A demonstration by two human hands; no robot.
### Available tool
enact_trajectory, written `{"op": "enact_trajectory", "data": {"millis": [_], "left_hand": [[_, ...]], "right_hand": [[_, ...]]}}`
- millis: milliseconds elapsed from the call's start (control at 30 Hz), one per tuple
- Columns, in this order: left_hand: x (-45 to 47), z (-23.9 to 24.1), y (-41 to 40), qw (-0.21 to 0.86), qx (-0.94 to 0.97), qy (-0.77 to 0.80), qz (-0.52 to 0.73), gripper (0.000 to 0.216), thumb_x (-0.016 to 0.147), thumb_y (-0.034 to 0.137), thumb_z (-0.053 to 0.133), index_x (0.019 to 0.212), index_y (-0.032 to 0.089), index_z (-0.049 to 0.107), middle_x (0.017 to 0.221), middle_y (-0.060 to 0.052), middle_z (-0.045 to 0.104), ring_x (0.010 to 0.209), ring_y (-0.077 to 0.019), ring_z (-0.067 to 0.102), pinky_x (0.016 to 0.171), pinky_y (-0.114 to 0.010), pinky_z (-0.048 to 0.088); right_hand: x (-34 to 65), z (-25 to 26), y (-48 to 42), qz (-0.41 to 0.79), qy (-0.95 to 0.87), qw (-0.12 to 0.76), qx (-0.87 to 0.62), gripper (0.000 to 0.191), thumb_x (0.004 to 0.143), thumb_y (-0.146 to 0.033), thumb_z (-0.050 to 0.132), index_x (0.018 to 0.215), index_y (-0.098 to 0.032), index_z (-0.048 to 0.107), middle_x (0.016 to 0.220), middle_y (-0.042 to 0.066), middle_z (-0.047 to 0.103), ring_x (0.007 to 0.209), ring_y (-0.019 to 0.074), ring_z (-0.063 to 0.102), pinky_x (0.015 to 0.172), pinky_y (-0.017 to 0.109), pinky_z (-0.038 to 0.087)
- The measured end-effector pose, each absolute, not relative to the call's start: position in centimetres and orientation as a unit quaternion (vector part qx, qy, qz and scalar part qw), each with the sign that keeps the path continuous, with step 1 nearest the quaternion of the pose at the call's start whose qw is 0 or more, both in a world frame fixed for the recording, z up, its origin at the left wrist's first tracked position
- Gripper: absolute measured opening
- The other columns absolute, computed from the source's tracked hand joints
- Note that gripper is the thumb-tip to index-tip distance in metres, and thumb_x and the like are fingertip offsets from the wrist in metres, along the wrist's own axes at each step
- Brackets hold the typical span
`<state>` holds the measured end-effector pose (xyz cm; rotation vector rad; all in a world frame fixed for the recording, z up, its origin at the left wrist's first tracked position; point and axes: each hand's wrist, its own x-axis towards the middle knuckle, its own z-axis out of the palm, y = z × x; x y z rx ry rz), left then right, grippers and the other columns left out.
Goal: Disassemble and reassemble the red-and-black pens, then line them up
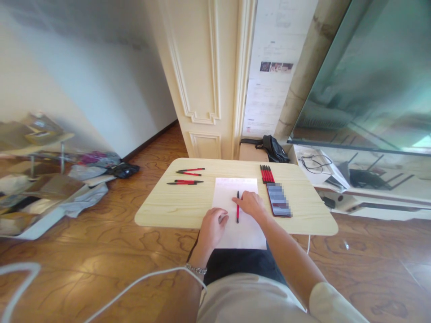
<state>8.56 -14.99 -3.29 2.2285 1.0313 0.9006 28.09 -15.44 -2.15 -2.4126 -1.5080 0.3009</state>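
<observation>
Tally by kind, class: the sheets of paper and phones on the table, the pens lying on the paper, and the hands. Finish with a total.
Sheet of paper: 1
Phone: 1
Pen lying on the paper: 1
Hands, left hand and right hand: 2
Total: 5

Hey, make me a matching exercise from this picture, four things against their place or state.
1. Phone
2. Left hand
3. Single pen
4. Row of pens

A. At the left edge of the paper
B. Side by side, just beyond the phone
C. Lying screen up
D. Lying on the paper

Pairs: 1-C; 2-A; 3-D; 4-B
</observation>
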Motion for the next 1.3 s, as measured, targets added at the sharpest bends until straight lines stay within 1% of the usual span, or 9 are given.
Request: {"op": "enact_trajectory", "data": {"millis": [100, 233, 433, 533, 667, 800, 1000, 1133, 1300], "left_hand": [[8.8, -3.0, -15.1, 0.302, 0.802, 0.392, 0.334, 0.014, 0.082, 0.027, 0.059, 0.093, 0.021, 0.066, 0.086, -0.004, 0.068, 0.067, -0.0151, 0.061, 0.071, -0.030, 0.049], [9.5, -2.6, -15.1, 0.367, 0.766, 0.404, 0.340, 0.023, 0.085, 0.037, 0.056, 0.099, 0.021, 0.066, 0.090, -0.004, 0.070, 0.068, -0.0152, 0.064, 0.070, -0.029, 0.050], [11.7, -2.5, -15.6, 0.498, 0.694, 0.379, 0.355, 0.035, 0.087, 0.048, 0.050, 0.095, 0.017, 0.064, 0.085, -0.007, 0.070, 0.076, -0.0181, 0.066, 0.070, -0.029, 0.051], [12.8, -2.6, -16.3, 0.610, 0.614, 0.349, 0.359, 0.042, 0.086, 0.053, 0.048, 0.095, 0.015, 0.061, 0.075, -0.006, 0.067, 0.069, -0.0177, 0.065, 0.064, -0.029, 0.051], [13.7, -2.4, -17.2, 0.700, 0.502, 0.350, 0.368, 0.043, 0.079, 0.056, 0.058, 0.090, 0.015, 0.058, 0.064, -0.001, 0.060, 0.062, -0.0162, 0.064, 0.061, -0.029, 0.053], [14.0, -2.1, -17.8, 0.707, 0.470, 0.362, 0.386, 0.041, 0.073, 0.054, 0.065, 0.086, 0.016, 0.054, 0.064, 0.001, 0.059, 0.058, -0.0142, 0.063, 0.057, -0.027, 0.051], [14.3, -1.8, -18.3, 0.639, 0.537, 0.377, 0.401, 0.032, 0.078, 0.048, 0.062, 0.081, 0.018, 0.054, 0.054, 0.004, 0.055, 0.044, -0.0092, 0.049, 0.043, -0.019, 0.034], [14.3, -1.6, -18.7, 0.635, 0.540, 0.387, 0.394, 0.034, 0.080, 0.051, 0.058, 0.069, 0.019, 0.055, 0.050, 0.003, 0.050, 0.042, -0.0095, 0.043, 0.040, -0.022, 0.028], [14.4, -1.5, -18.9, 0.727, 0.450, 0.353, 0.381, 0.041, 0.078, 0.053, 0.060, 0.061, 0.018, 0.047, 0.048, 0.006, 0.039, 0.036, -0.0039, 0.027, 0.037, -0.020, 0.016]], "right_hand": [[28.0, -2.1, -14.5, 0.110, -0.522, 0.120, -0.838, 0.047, 0.076, -0.060, 0.057, 0.087, -0.016, 0.071, 0.089, 0.018, 0.070, 0.084, 0.0268, 0.066, 0.069, 0.032, 0.045], [28.4, -1.5, -14.5, 0.154, -0.516, 0.139, -0.831, 0.036, 0.080, -0.047, 0.055, 0.083, -0.016, 0.072, 0.088, 0.018, 0.070, 0.085, 0.0265, 0.065, 0.072, 0.033, 0.043], [27.9, -0.6, -16.9, 0.325, -0.536, 0.387, -0.676, 0.039, 0.085, -0.047, 0.047, 0.070, -0.016, 0.066, 0.060, 0.003, 0.061, 0.059, 0.0142, 0.055, 0.058, 0.025, 0.039], [27.1, -0.7, -18.3, 0.384, -0.504, 0.494, -0.595, 0.033, 0.081, -0.045, 0.053, 0.077, -0.016, 0.067, 0.067, 0.000, 0.062, 0.065, 0.0130, 0.055, 0.061, 0.024, 0.041], [26.5, -0.9, -19.3, 0.412, -0.450, 0.551, -0.570, 0.029, 0.079, -0.041, 0.057, 0.085, -0.016, 0.070, 0.079, 0.003, 0.067, 0.074, 0.0145, 0.058, 0.069, 0.027, 0.043], [25.8, -0.8, -19.0, 0.424, -0.388, 0.611, -0.544, 0.031, 0.075, -0.039, 0.063, 0.095, -0.017, 0.070, 0.087, 0.005, 0.069, 0.076, 0.0157, 0.060, 0.068, 0.028, 0.045], [24.1, -0.4, -18.2, 0.399, -0.312, 0.622, -0.598, 0.040, 0.077, -0.056, 0.057, 0.086, -0.017, 0.066, 0.078, 0.006, 0.068, 0.042, 0.0095, 0.047, 0.037, 0.023, 0.034], [23.8, -0.4, -18.2, 0.357, -0.344, 0.608, -0.620, 0.042, 0.080, -0.056, 0.054, 0.076, -0.017, 0.065, 0.070, 0.005, 0.065, 0.045, 0.0101, 0.048, 0.039, 0.022, 0.034], [23.6, -0.6, -18.2, 0.412, -0.318, 0.644, -0.562, 0.039, 0.080, -0.055, 0.054, 0.075, -0.017, 0.061, 0.065, 0.002, 0.060, 0.044, 0.0098, 0.046, 0.036, 0.022, 0.032]]}}
